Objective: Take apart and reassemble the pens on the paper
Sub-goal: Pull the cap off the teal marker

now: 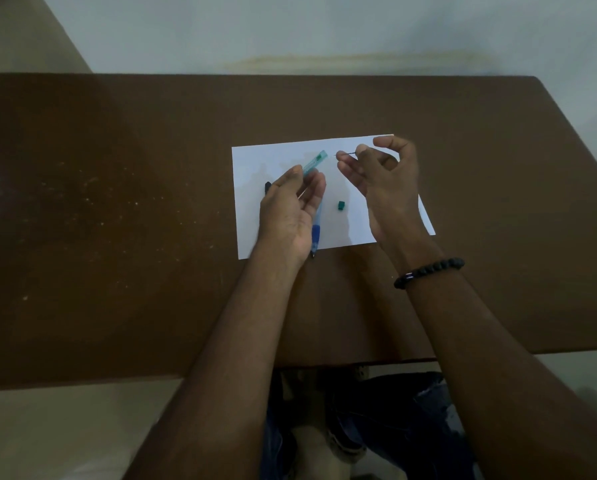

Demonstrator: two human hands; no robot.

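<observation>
A white sheet of paper [328, 223] lies on the brown table [117, 202]. My left hand [290, 213] holds a clear green pen barrel [313, 162] above the paper, its end pointing up and right. My right hand [383, 181] pinches a thin dark refill [347, 154] just right of the barrel's end, with a small gap between them. A small green cap piece [340, 205] rests on the paper between my hands. A blue pen [315, 230] lies on the paper partly under my left hand. A black pen end [267, 187] shows left of that hand.
The table's near edge [359, 362] runs above my lap. A black bead bracelet [428, 271] sits on my right wrist. A pale wall stands behind the table's far edge. Light specks mark the table's left half.
</observation>
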